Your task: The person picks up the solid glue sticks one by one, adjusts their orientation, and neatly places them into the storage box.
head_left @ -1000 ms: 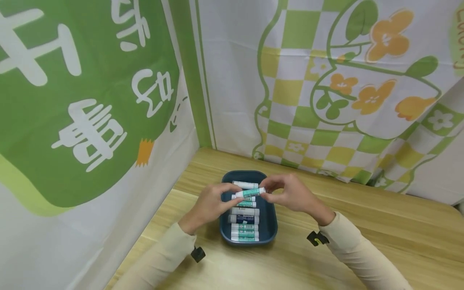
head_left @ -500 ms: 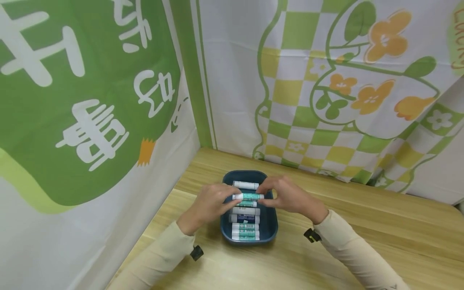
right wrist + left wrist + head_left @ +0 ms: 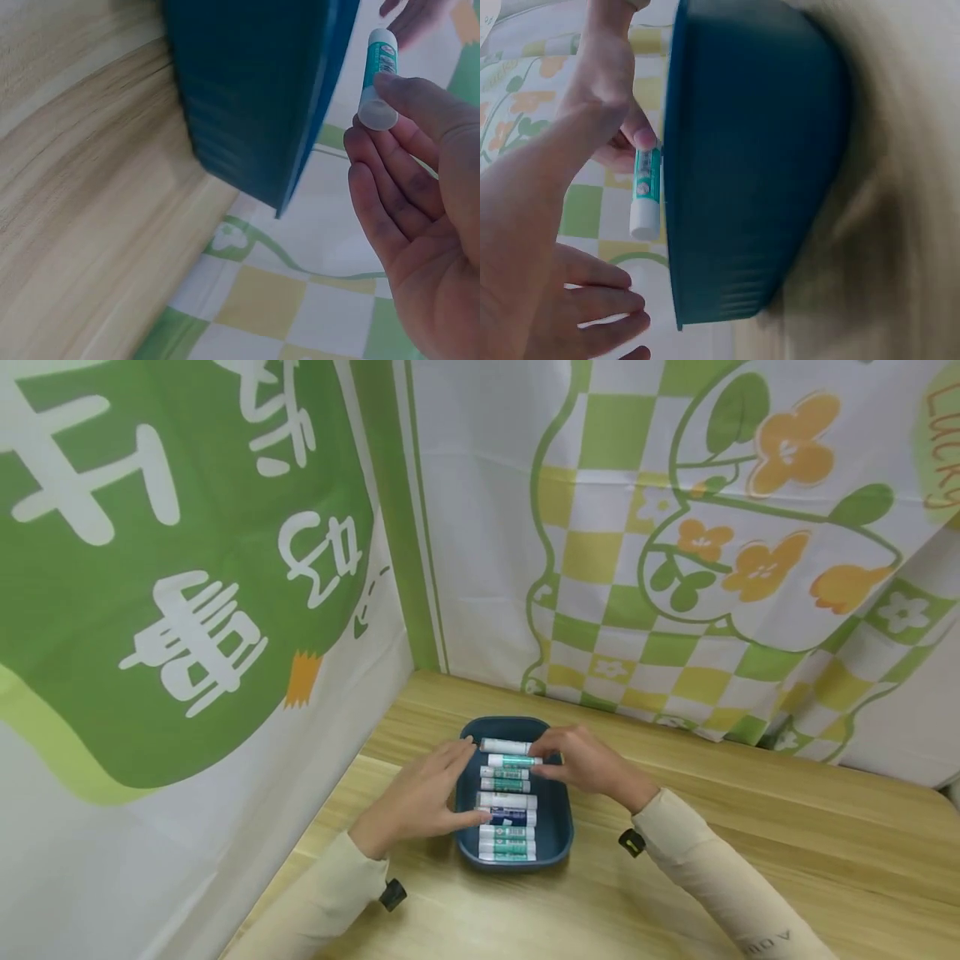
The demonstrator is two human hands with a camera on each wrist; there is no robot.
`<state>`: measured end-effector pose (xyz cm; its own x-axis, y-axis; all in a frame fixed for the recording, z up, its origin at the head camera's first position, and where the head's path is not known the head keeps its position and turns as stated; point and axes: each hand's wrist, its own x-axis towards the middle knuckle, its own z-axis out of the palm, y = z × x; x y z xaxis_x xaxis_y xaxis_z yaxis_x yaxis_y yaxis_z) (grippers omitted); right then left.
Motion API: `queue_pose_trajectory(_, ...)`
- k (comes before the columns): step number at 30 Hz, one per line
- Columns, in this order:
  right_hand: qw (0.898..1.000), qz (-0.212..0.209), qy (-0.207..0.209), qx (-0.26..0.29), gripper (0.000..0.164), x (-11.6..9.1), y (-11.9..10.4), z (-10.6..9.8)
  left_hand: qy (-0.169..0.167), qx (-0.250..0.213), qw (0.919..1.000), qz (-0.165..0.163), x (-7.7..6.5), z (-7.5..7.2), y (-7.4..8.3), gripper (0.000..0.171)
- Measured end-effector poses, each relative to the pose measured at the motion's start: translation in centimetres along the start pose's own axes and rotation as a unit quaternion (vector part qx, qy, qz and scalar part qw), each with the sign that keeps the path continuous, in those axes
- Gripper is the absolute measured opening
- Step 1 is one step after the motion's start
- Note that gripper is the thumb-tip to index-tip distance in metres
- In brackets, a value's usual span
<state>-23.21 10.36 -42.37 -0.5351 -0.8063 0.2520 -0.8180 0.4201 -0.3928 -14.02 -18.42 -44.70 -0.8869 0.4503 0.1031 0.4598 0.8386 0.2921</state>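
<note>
My right hand pinches a glue stick between thumb and fingers. The stick is white with a green label and lies level above the rim of a dark blue bin. In the left wrist view, its white end points away from the right hand. My left hand is at the bin's left side, fingers spread and holding nothing. Its thumb reaches over the bin near a dark-blue-labelled stick. Below, several more sticks lie in a column, including a mostly white one at the far end.
The bin stands on a wooden table. A green and white cloth hangs at the left, and a checked, flowered cloth hangs behind the table. Black wrist devices are on both sleeves.
Both hands held the glue stick earlier. My left hand has let go, spread its fingers and drawn back left. My right hand keeps the stick, which has become more level.
</note>
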Motion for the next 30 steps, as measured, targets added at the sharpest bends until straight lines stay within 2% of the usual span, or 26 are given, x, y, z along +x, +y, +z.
queue_pose_trajectory(3,1.000,0.016,-0.006,-0.011,0.018,0.6,0.6,0.4,-0.037,-0.001,0.9993,-0.004,-1.0,0.4,-0.3,0.123)
queue_pose_trajectory(7,0.999,0.022,-0.016,-0.039,0.016,1.3,1.4,1.1,-0.060,-0.008,0.9982,-0.001,-2.1,1.0,-0.4,0.134)
queue_pose_trajectory(13,0.997,0.002,-0.030,-0.066,0.013,2.4,2.4,2.2,-0.073,-0.017,0.9972,-0.007,-2.8,1.5,-0.4,0.137)
queue_pose_trajectory(19,0.997,-0.010,-0.040,-0.063,0.008,3.2,3.2,3.2,-0.077,-0.015,0.9969,-0.011,-2.8,1.5,-0.4,0.136)
queue_pose_trajectory(30,0.995,0.006,-0.073,-0.062,0.008,3.8,3.6,4.4,-0.078,-0.012,0.9968,-0.013,-2.9,1.1,-0.2,0.136)
